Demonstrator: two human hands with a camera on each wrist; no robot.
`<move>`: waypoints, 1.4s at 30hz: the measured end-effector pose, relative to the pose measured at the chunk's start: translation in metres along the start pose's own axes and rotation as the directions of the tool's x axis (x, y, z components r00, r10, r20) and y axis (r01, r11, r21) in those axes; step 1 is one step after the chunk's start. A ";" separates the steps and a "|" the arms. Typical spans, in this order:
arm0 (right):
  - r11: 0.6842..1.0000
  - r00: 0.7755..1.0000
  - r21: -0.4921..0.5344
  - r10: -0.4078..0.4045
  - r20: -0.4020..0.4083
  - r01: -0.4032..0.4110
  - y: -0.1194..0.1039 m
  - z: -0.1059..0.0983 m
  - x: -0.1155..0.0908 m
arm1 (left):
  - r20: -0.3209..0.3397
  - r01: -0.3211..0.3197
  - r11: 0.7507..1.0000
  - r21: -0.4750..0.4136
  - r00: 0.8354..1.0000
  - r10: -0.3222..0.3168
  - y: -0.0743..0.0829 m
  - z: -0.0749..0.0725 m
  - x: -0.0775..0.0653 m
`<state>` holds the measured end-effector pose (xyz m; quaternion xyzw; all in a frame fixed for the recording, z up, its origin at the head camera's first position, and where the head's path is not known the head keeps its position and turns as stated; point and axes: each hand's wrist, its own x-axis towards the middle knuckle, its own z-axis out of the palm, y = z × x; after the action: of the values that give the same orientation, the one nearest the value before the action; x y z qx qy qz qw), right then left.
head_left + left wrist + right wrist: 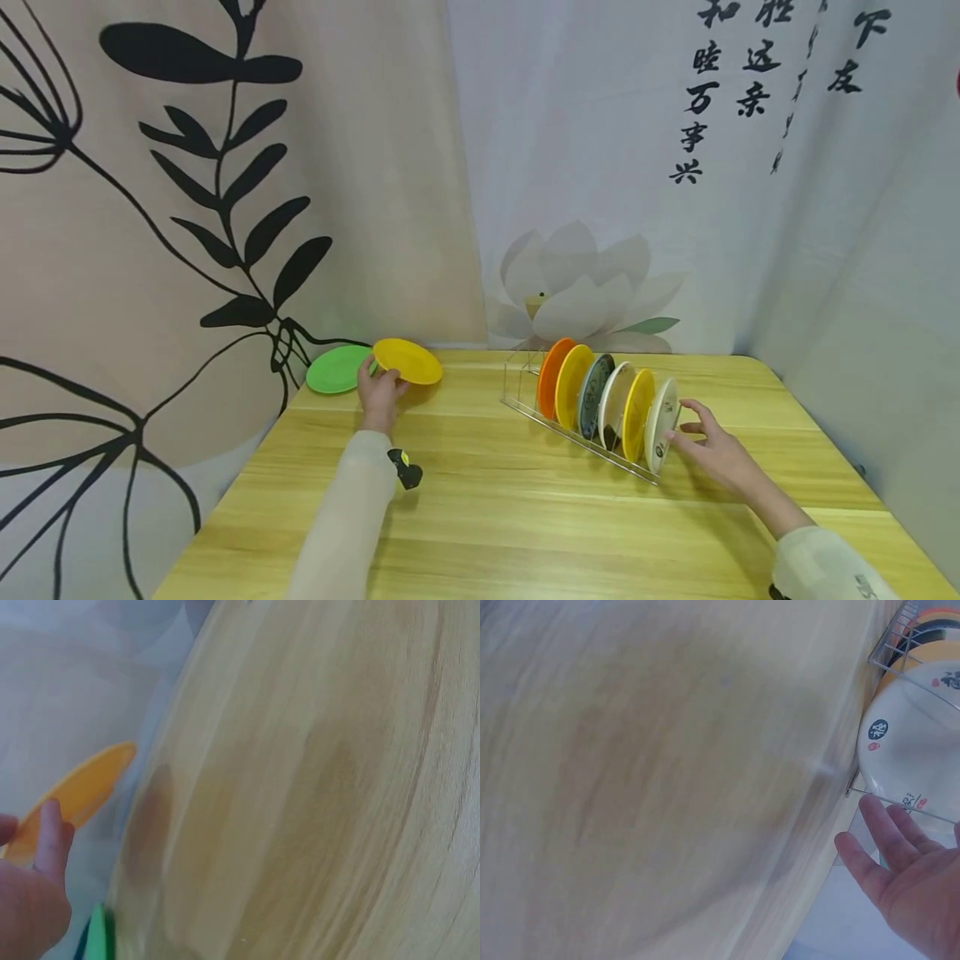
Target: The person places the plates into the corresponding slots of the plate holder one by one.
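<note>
At the back left, my left hand [380,398] pinches a yellow plate [408,362] by its left edge, tilted up from the tabletop. A green plate [332,371] lies just left of that hand and partly shows in the left wrist view. My right hand [716,450] is at the right end of a wire dish rack [577,441], beside the outermost white plate [662,427]. Its fingers [885,831] are spread and fairly straight at the rack's end wire. Dark and red marks dot this white plate, which stands upright in the rack.
Behind it in the rack stand an orange plate [552,379], a dark patterned plate [596,393], another white plate [615,404] and two yellow plates. The wooden table [480,517] ends at a printed curtain [390,208] along the back.
</note>
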<state>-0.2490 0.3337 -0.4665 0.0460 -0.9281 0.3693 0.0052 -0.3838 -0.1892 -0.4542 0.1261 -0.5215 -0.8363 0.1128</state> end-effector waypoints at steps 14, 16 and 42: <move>1.000 1.000 -0.006 -0.002 -0.005 0.002 0.001 0.001 0.000 | 0.115 0.034 0.996 0.087 0.992 -0.044 0.022 0.032 -0.017; 1.000 1.000 -0.008 -0.004 -0.010 0.004 0.001 0.001 0.000 | 0.134 0.035 0.996 0.084 0.990 -0.046 0.023 0.036 -0.016; 1.000 1.000 0.020 -0.009 0.004 0.009 0.003 0.003 -0.002 | 0.341 -0.070 0.996 0.057 0.939 0.046 0.018 0.087 -0.028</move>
<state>-0.2476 0.3345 -0.4709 0.0510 -0.9243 0.3783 0.0048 -0.3852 -0.1144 -0.3983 -0.0316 -0.5648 -0.8235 0.0415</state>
